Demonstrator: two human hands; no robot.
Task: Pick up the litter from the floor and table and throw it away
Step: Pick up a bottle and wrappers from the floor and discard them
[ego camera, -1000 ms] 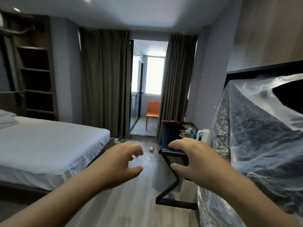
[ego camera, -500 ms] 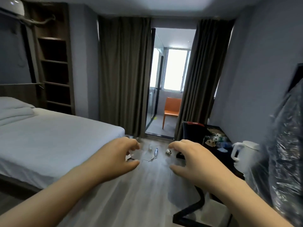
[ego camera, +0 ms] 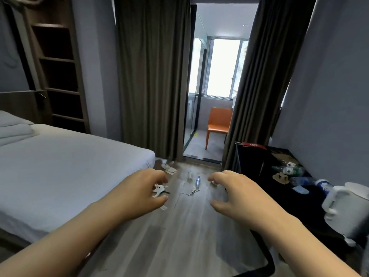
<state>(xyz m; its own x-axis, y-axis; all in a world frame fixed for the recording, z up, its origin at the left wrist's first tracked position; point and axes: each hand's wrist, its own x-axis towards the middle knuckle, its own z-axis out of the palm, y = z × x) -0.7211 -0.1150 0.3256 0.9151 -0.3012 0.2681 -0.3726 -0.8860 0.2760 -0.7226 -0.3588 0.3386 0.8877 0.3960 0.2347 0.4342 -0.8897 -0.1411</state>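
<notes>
Wood floor between bed and black table — bottle, paper scraps strewn there; more bottles on table by kettle. Labels unreadable. Loosely curled, empty: left hand, right hand.

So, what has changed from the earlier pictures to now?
The view moved forward: the plastic-wrapped bulk at right left the picture; the kettle, the black table and the bottle on the floor came nearer. Nothing taken hold of or let go. The left hand and right hand stay out in front, loosely curled, empty.
</notes>
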